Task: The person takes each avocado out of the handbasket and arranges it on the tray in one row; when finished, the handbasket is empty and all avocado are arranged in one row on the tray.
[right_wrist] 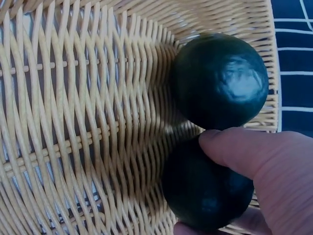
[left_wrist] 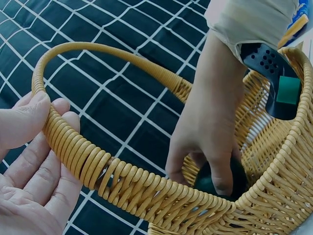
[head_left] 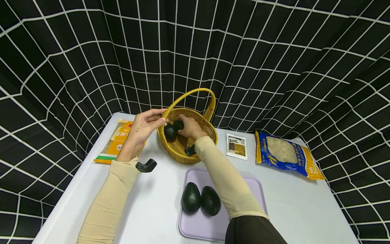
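A yellow wicker basket [head_left: 179, 156] with a tall arched handle [head_left: 195, 92] stands on the white table. My left hand [head_left: 142, 128] pinches the foot of the handle at the basket's left side, thumb on one side and fingers on the other. Inside the basket, my right hand [head_left: 191, 128] grips a dark green avocado [right_wrist: 205, 188], thumb over its top. Right beside it, against the wicker wall, lies another avocado [right_wrist: 220, 81]. Two more, a left avocado [head_left: 191, 199] and a right avocado [head_left: 211, 201], lie on a lilac tray [head_left: 251, 189] below my right forearm.
To the left of the basket lies an orange and clear food bag [head_left: 117, 140]. On the right are a small white and brown packet [head_left: 236, 146] and a blue and yellow bag [head_left: 281, 152]. A black curtain [head_left: 189, 54] with white grid lines surrounds the table.
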### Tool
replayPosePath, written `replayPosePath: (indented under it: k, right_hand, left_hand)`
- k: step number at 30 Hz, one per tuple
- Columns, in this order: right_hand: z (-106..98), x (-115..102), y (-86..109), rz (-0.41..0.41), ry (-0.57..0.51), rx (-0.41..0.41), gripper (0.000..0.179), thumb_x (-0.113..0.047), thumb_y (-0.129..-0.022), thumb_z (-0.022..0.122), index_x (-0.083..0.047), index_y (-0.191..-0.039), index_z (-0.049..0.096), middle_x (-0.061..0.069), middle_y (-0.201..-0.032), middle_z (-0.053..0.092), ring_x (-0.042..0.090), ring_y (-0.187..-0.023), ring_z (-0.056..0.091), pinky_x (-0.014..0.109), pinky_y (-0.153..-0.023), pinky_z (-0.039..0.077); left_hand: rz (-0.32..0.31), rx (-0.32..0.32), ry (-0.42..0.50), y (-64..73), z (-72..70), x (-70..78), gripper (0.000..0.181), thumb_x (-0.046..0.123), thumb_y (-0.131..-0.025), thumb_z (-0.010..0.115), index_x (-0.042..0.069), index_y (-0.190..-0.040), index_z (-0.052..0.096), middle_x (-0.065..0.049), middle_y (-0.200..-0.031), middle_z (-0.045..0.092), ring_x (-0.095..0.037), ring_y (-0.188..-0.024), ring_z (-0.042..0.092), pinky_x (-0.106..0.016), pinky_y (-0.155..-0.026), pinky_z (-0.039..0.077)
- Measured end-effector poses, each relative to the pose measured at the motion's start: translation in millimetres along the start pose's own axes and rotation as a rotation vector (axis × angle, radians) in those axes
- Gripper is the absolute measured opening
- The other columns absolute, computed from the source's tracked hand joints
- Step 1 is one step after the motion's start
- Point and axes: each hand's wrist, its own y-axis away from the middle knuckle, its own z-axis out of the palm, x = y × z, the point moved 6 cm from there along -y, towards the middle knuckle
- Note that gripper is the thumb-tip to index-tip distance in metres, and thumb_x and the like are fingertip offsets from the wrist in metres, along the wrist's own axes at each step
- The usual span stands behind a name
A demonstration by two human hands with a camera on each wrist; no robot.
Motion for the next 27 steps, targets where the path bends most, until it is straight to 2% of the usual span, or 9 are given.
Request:
replayPosePath:
  k: [4,9,15,22,27]
  right_hand:
    - [-1,1,1.3,-0.002,0.004,0.009,0.061,-0.019,-0.087,0.081,-0.018,-0.141,0.051,0.011,-0.135,0.062,0.031,-0.121,0.06,0.047,-0.104,0.052]
    - [-3,3,4.9,-0.006,-0.018,0.025,0.058,-0.018,-0.087,0.081,-0.017,-0.138,0.054,0.01,-0.133,0.063,0.029,-0.121,0.06,0.045,-0.103,0.053]
    - [-10,2,7.0,-0.023,-0.016,0.065,0.056,-0.019,-0.087,0.08,-0.017,-0.136,0.054,0.01,-0.129,0.064,0.028,-0.116,0.061,0.045,-0.1,0.054]
    - [-25,-3,16.0,-0.042,-0.067,0.128,0.055,-0.02,-0.087,0.08,-0.017,-0.136,0.054,0.011,-0.132,0.064,0.027,-0.118,0.061,0.044,-0.101,0.053]
    - [-36,-6,25.9,-0.026,-0.108,0.174,0.055,-0.021,-0.087,0.079,-0.02,-0.136,0.053,0.011,-0.128,0.065,0.027,-0.11,0.062,0.045,-0.095,0.054]
  left_hand:
    - [0.0,-0.006,0.005,-0.7,1.8,-0.2,0.039,0.013,-0.094,0.073,0.008,-0.132,0.067,-0.005,-0.11,0.074,-0.024,-0.099,0.073,-0.021,-0.088,0.059]
    - [0.002,-0.011,0.0,-0.8,3.3,0.7,0.039,0.012,-0.094,0.072,0.008,-0.132,0.066,-0.006,-0.111,0.074,-0.017,-0.096,0.073,-0.02,-0.088,0.058]
    - [-0.006,-0.009,0.002,-0.8,3.6,1.5,0.038,0.012,-0.094,0.072,0.008,-0.132,0.066,-0.006,-0.11,0.074,-0.023,-0.099,0.073,-0.02,-0.088,0.058]
    - [-0.008,-0.009,-0.023,-0.6,2.8,1.5,0.038,0.012,-0.095,0.071,0.01,-0.133,0.066,-0.003,-0.11,0.074,-0.012,-0.096,0.073,-0.018,-0.088,0.058]
    - [0.003,-0.002,-0.008,0.4,1.3,1.1,0.038,0.011,-0.095,0.071,0.008,-0.133,0.066,-0.004,-0.109,0.074,-0.013,-0.094,0.073,-0.02,-0.088,0.058]
